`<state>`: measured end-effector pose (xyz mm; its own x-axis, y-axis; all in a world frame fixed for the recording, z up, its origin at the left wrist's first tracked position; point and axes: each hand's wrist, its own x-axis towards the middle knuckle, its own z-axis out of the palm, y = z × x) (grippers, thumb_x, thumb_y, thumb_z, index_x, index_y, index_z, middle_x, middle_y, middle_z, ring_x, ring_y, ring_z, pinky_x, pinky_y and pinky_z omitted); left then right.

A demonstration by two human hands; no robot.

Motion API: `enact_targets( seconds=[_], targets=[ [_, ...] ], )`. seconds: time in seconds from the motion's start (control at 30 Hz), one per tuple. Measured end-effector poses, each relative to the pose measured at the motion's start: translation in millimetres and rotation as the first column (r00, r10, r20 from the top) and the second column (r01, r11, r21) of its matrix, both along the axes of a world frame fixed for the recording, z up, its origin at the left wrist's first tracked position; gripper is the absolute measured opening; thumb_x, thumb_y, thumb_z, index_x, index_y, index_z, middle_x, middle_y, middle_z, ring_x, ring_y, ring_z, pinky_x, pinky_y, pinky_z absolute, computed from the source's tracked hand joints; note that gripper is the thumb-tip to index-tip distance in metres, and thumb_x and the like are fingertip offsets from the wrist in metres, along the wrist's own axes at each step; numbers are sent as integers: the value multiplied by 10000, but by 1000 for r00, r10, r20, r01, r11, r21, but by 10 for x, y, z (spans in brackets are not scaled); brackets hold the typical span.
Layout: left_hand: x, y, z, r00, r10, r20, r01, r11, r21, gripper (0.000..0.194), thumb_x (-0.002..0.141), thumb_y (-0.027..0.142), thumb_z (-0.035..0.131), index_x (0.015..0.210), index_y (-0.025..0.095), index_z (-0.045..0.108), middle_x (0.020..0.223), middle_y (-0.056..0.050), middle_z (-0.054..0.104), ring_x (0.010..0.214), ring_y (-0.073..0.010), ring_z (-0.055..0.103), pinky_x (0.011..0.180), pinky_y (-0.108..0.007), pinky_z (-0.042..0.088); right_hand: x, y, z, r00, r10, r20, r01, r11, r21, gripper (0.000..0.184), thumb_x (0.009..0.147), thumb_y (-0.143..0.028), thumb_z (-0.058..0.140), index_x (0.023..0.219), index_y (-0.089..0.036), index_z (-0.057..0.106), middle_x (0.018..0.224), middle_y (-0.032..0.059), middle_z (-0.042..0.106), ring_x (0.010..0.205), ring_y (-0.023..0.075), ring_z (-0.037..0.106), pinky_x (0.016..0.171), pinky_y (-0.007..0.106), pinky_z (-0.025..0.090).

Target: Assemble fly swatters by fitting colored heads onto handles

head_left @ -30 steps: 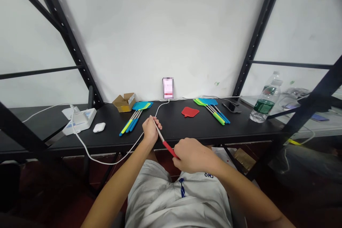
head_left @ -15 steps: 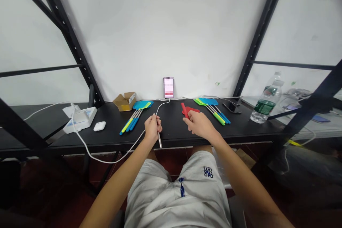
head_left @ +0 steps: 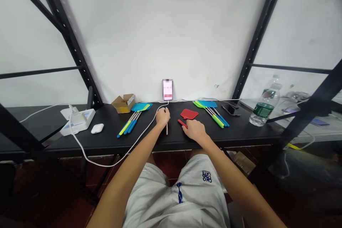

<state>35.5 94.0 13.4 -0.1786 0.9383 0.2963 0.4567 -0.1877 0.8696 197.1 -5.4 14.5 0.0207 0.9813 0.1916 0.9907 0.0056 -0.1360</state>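
Observation:
My left hand [head_left: 162,117] grips a thin metal rod [head_left: 167,129] whose lower end sticks out below the fist, over the black table [head_left: 245,131]. My right hand [head_left: 195,130] is closed over a red plastic grip [head_left: 182,123], and the grip's tip pokes out to the left. A flat red fly swatter head [head_left: 189,114] lies just beyond that hand, apart from it. Two bundles of fly swatters with blue and yellow-green heads lie on either side: the left bundle [head_left: 130,121] and the right bundle [head_left: 212,115].
A white cable [head_left: 139,142] runs from a pixelated phone [head_left: 167,89] past my left hand to a power strip [head_left: 77,123]. Along the table stand a cardboard box [head_left: 123,103], an earbud case [head_left: 97,128], a dark phone [head_left: 229,109] and a water bottle [head_left: 264,107].
Both hands have moved farther out over the table. The red grip has tipped from upright to nearly flat, pointing left. The metal rod now lies closer to the red swatter head.

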Motion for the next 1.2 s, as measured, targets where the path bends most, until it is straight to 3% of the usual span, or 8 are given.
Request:
enact_targets(
  seconds=[0.2, 0.43, 0.63, 0.87, 1.03, 1.2],
  targets=[
    [117, 82, -53, 944, 76, -321, -91, 995, -32, 134, 810, 280, 591, 719, 182, 598, 917, -177, 679, 973, -317, 634, 797, -381, 432, -35, 25, -59, 999, -39, 1, 39, 998, 48, 383, 934, -450, 436, 1094, -141, 595, 1010, 181, 685, 940, 300, 669, 784, 366, 463],
    [232, 96, -102, 854, 39, -519, -80, 995, -55, 144, 815, 262, 582, 902, 157, 631, 1107, -229, 640, 1063, -357, 613, 849, -425, 429, -53, 28, -73, 999, -48, -2, 48, 997, 63, 388, 935, -451, 432, 1123, -143, 577, 1009, 182, 687, 950, 300, 670, 797, 366, 461],
    [83, 17, -56, 816, -24, -578, -33, 996, -88, 280, 837, 418, 553, 935, 160, 599, 1069, -201, 656, 1036, -330, 622, 793, -366, 436, -41, 42, -84, 999, -46, -9, 47, 997, 69, 398, 925, -472, 440, 1103, -147, 585, 999, 176, 690, 940, 301, 671, 793, 368, 460],
    [-189, -403, -116, 705, -37, -708, 47, 999, -6, 362, 803, 558, 577, 839, 198, 564, 936, -126, 657, 917, -275, 632, 736, -310, 411, -59, 5, -49, 998, -57, -7, 57, 997, 50, 429, 929, -489, 433, 1116, -135, 589, 1028, 189, 685, 969, 298, 664, 809, 360, 457],
    [-351, -633, -154, 685, -37, -728, 117, 991, 60, 354, 845, 542, 540, 710, 214, 532, 810, -67, 621, 811, -233, 610, 679, -294, 377, -71, -1, -55, 998, -56, -2, 56, 997, 53, 406, 937, -476, 432, 1101, -142, 594, 1029, 184, 687, 964, 289, 664, 804, 349, 453],
    [-430, -708, -181, 688, -67, -723, 175, 982, 75, 309, 862, 456, 548, 672, 214, 525, 782, -56, 614, 787, -212, 593, 661, -284, 352, -80, 15, -82, 999, -32, 19, 31, 998, 50, 353, 953, -434, 417, 1049, -159, 616, 1014, 167, 692, 954, 279, 665, 804, 350, 446]
  ],
)
